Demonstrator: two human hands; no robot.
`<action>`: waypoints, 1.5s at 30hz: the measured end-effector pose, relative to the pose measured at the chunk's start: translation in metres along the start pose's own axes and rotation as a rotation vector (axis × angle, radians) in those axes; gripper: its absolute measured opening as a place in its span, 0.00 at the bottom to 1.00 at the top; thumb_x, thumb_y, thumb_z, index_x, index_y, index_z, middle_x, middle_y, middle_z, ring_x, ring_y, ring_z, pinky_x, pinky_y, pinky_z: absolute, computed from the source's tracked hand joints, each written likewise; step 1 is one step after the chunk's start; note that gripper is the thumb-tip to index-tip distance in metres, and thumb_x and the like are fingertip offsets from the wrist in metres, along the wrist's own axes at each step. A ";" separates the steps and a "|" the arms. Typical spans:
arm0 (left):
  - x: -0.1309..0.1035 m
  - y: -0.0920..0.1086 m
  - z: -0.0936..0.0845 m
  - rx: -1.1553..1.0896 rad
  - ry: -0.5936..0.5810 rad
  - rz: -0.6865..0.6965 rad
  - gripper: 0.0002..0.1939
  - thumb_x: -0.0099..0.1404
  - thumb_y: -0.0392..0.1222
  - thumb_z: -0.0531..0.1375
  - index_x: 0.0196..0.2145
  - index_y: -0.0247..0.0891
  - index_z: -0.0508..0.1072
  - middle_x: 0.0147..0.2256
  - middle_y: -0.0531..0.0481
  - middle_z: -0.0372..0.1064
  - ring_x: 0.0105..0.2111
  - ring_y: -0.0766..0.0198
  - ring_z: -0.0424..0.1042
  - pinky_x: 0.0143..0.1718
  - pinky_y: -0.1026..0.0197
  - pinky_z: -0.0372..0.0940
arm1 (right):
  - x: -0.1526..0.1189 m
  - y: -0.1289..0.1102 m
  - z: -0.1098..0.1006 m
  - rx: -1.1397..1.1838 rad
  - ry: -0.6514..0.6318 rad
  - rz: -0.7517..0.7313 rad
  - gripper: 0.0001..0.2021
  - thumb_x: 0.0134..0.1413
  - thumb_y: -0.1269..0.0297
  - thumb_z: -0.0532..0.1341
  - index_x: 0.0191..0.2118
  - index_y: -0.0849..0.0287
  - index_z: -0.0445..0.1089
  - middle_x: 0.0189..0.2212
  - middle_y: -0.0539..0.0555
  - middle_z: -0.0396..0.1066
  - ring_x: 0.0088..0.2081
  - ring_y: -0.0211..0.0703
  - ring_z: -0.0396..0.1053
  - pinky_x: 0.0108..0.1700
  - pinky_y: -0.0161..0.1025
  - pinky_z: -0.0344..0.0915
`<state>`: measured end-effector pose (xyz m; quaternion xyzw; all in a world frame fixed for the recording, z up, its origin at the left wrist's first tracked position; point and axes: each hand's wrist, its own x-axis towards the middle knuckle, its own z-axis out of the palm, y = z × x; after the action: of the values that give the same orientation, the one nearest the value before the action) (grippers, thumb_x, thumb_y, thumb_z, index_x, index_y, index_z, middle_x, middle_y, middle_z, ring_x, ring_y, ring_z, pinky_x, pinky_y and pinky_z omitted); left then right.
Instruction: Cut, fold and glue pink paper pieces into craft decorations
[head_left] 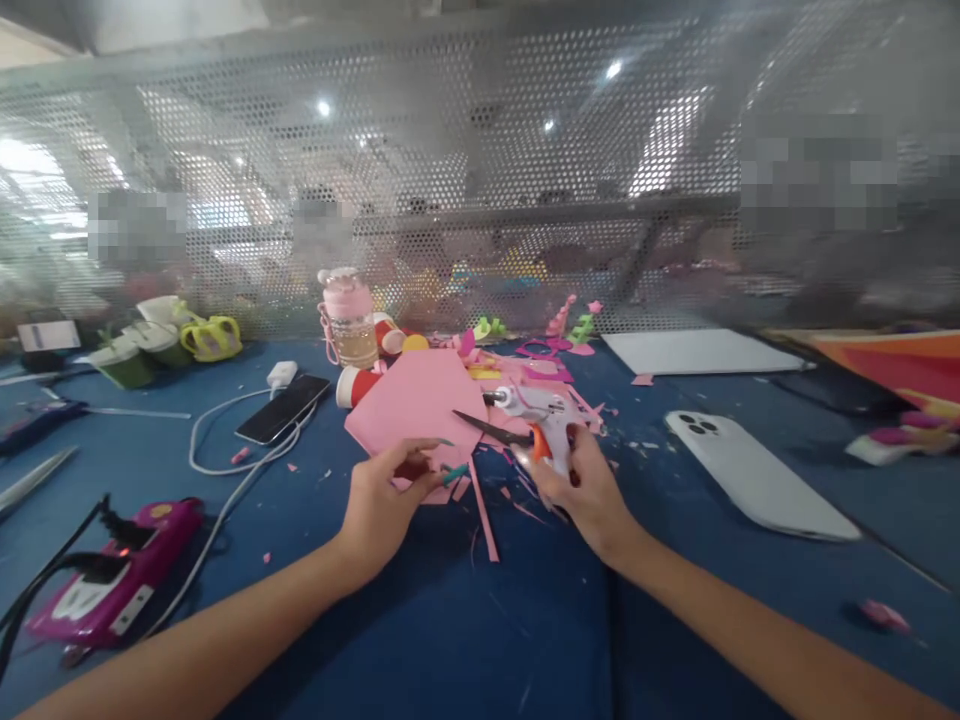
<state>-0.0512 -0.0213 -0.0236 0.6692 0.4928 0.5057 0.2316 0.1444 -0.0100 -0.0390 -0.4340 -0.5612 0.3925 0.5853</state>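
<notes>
In the head view, the right hand (592, 492) gripped scissors (495, 431) over the central pink paper (420, 395), seemingly amid trimming. The left hand (377, 503), fingers narrowly parted, reached its near edge, grip unclear; clean cutting called for steady paper.

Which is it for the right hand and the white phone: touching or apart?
Apart. The head view shows a strip of bare blue table between the right hand and the near edge of the white phone.
</notes>
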 end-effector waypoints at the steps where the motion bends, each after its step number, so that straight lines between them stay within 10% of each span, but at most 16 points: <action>1: -0.001 0.000 0.000 -0.004 0.000 -0.001 0.11 0.50 0.32 0.62 0.34 0.39 0.74 0.24 0.55 0.73 0.25 0.68 0.72 0.27 0.69 0.68 | 0.000 0.000 0.001 -0.053 0.039 0.008 0.21 0.35 0.54 0.64 0.33 0.57 0.55 0.17 0.41 0.56 0.16 0.30 0.54 0.16 0.30 0.55; 12: -0.002 0.001 0.002 -0.436 -0.189 -0.190 0.06 0.53 0.36 0.60 0.31 0.35 0.68 0.31 0.49 0.73 0.34 0.63 0.74 0.31 0.65 0.71 | -0.007 -0.005 -0.006 -0.250 0.115 -0.108 0.17 0.38 0.55 0.63 0.31 0.56 0.56 0.17 0.42 0.56 0.16 0.32 0.55 0.18 0.34 0.58; 32: 0.005 0.000 0.005 -0.918 -0.460 -0.440 0.13 0.40 0.35 0.70 0.25 0.32 0.72 0.23 0.51 0.74 0.20 0.68 0.72 0.25 0.68 0.70 | -0.013 -0.013 -0.009 -0.507 0.214 -0.311 0.19 0.40 0.59 0.62 0.35 0.55 0.53 0.18 0.45 0.62 0.14 0.35 0.59 0.14 0.34 0.57; 45: 0.005 0.000 0.004 -0.854 -0.365 -0.390 0.11 0.44 0.35 0.68 0.27 0.33 0.72 0.25 0.52 0.74 0.22 0.68 0.73 0.27 0.68 0.70 | -0.012 -0.014 -0.011 -0.577 0.268 -0.363 0.21 0.42 0.59 0.61 0.41 0.55 0.51 0.24 0.51 0.68 0.20 0.42 0.67 0.19 0.38 0.63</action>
<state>-0.0473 -0.0159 -0.0232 0.4876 0.3094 0.4844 0.6572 0.1546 -0.0262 -0.0292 -0.5223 -0.6351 0.0475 0.5671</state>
